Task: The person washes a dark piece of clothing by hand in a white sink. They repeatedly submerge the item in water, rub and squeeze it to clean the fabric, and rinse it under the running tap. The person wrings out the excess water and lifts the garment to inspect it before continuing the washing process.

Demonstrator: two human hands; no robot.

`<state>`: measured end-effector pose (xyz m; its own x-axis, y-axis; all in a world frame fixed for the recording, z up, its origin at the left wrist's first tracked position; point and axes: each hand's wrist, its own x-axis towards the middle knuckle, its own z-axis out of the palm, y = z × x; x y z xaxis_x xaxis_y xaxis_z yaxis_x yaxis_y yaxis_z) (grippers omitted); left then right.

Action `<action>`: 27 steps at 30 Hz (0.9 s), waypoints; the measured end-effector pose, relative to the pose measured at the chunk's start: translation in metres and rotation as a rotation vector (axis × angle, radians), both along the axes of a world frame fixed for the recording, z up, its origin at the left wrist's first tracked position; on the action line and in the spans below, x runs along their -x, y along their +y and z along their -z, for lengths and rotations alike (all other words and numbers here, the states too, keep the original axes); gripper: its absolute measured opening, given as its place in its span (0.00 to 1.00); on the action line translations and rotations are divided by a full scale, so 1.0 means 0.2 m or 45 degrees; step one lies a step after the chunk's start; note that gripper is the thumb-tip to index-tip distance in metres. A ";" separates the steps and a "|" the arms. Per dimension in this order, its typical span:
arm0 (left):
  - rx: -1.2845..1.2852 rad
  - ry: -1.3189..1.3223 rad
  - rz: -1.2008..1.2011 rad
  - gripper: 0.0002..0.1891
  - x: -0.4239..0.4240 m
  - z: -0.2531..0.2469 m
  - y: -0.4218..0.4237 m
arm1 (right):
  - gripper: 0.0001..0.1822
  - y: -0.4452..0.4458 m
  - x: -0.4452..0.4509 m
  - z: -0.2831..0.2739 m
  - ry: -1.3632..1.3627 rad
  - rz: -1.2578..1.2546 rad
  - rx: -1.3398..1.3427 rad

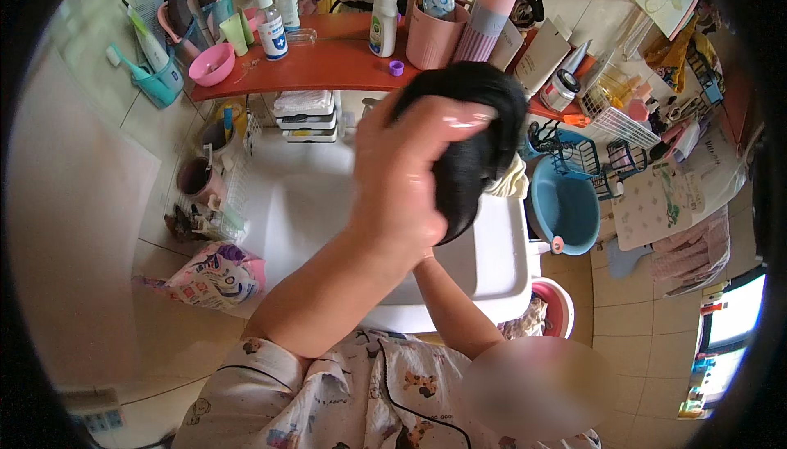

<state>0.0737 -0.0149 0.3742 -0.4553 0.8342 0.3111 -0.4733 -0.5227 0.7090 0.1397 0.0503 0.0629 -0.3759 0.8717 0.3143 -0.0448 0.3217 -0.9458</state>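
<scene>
My left hand (399,172), wet and shiny on the fingers, is wrapped around a glossy black item (470,184). The item has a thick band curving over its top; whether it is hair, cloth or something else I cannot tell. It is held up close to the camera, above a white washbasin (501,252). From the lower right comes my right forearm (458,304), its wrist passing behind the left hand. My right hand is hidden there, so its grip does not show. Behind the black item, a pale cloth (510,178) lies at the basin's right side.
A red shelf (338,71) spans the back, bearing spray bottles (272,31), a pink cup (433,37) and a pink bowl (212,64). Right of the basin are a blue plastic basin (565,209) and a pink bucket (562,307). A printed plastic bag (221,277) sits at left.
</scene>
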 end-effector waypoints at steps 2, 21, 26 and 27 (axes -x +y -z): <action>0.004 -0.258 0.095 0.13 0.10 0.07 -0.04 | 0.30 0.06 -0.05 0.05 0.081 0.099 0.126; 0.316 -1.076 0.787 0.37 0.16 1.47 -0.06 | 0.23 -0.08 -0.08 -0.53 0.121 -0.221 0.048; 0.300 -1.071 0.722 0.31 0.19 1.38 -0.05 | 0.25 -0.08 -0.14 -0.37 0.751 -0.387 0.520; 0.327 -1.016 0.668 0.31 0.18 1.34 -0.05 | 0.24 -0.08 -0.16 -0.37 0.860 -0.454 0.673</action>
